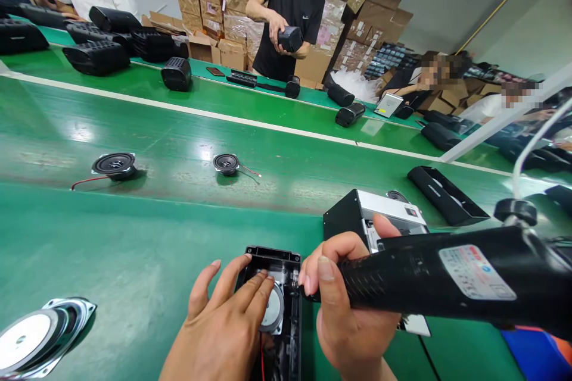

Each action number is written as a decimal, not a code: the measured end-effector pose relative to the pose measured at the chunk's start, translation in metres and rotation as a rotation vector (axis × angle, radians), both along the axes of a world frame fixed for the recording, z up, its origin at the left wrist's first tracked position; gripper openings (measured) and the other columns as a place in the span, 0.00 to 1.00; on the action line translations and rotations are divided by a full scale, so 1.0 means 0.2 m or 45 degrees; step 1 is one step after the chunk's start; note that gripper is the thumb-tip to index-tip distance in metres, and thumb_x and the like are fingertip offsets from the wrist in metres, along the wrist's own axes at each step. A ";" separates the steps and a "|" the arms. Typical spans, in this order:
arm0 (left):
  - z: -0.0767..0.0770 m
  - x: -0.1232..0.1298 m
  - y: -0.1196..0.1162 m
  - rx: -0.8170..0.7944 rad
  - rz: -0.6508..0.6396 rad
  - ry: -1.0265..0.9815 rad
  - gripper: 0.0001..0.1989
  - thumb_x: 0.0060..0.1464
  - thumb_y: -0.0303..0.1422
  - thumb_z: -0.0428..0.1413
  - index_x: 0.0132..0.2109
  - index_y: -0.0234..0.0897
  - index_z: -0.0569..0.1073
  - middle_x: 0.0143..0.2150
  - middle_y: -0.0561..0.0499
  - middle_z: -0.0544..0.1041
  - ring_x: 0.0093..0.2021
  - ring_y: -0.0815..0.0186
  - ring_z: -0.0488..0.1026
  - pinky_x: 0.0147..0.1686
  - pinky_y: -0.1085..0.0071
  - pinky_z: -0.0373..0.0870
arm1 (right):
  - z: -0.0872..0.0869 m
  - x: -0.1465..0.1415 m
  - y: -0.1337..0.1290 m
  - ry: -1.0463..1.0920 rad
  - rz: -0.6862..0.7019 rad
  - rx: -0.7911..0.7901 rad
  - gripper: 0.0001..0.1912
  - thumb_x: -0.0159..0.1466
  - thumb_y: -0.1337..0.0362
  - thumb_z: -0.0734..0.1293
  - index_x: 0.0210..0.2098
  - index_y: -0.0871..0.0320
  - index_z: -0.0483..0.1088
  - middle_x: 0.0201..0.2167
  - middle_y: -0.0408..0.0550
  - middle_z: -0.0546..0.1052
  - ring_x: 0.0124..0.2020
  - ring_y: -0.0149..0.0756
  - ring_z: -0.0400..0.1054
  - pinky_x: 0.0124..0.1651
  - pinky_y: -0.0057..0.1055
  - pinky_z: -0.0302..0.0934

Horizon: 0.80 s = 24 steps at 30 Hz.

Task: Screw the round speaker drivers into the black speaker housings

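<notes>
My left hand lies with fingers stretched out over a speaker driver, its fingertips touching the back of it. The driver sits face down inside a black plastic speaker housing, with a red wire below it. Wrapped round a black electric screwdriver with a white label is my right hand. The tool lies nearly level, its tip at the housing's right inner edge; my fingers partly hide the tip. Another, larger speaker driver lies magnet up at the lower left.
Behind the housing stands a black and silver box-shaped device. Two speaker drivers with wires lie on the green conveyor belt. A black housing shell is at the right. Across the belt, a person in black holds a black speaker.
</notes>
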State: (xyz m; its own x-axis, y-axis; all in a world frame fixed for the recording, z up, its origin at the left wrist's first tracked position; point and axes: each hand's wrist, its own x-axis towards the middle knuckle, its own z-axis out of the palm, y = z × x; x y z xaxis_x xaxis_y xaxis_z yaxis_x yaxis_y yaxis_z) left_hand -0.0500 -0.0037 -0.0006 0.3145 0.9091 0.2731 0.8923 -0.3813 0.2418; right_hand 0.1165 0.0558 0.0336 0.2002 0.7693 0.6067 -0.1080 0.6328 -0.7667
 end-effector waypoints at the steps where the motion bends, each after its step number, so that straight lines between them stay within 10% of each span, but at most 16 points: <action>1: 0.00 0.01 0.00 -0.012 0.028 -0.002 0.27 0.57 0.24 0.62 0.62 0.47 0.83 0.64 0.58 0.87 0.74 0.51 0.72 0.80 0.59 0.28 | 0.00 0.00 0.00 0.004 0.024 -0.006 0.31 0.80 0.70 0.71 0.75 0.40 0.62 0.36 0.36 0.73 0.26 0.31 0.71 0.32 0.31 0.71; 24: 0.07 0.05 -0.02 -0.027 0.051 -0.057 0.29 0.59 0.22 0.56 0.63 0.47 0.85 0.62 0.59 0.88 0.73 0.53 0.72 0.80 0.60 0.33 | -0.04 0.04 -0.01 -0.040 0.033 -0.103 0.36 0.78 0.69 0.72 0.78 0.43 0.57 0.36 0.38 0.74 0.32 0.37 0.70 0.36 0.37 0.69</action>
State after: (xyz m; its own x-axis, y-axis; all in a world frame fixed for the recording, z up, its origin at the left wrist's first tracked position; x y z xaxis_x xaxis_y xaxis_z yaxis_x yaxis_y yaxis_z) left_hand -0.0393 -0.0073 0.0130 0.2657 0.9265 0.2663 0.8948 -0.3398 0.2896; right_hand 0.1243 0.0538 0.0262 0.1616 0.8207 0.5480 -0.0986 0.5659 -0.8185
